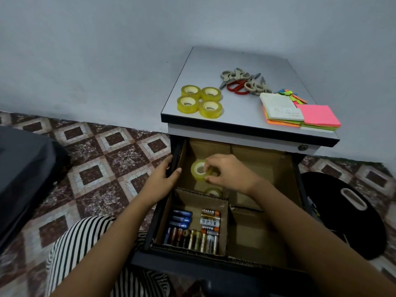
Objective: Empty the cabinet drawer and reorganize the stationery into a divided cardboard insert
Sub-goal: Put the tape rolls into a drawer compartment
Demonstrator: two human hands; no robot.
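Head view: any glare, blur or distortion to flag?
Head view: dim, flat light, no glare on the cabinet top; wide-angle bend curves the wall-floor line; the tape roll pinched by the right hand looks soft, the batteries sharper, some labels partly readable; lower-right edge smeared.

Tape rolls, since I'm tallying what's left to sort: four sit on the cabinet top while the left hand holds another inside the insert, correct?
Not quite. The head view shows the right hand holding that tape roll inside the insert; the left hand grips the drawer's side. Four rolls do sit on the cabinet top.
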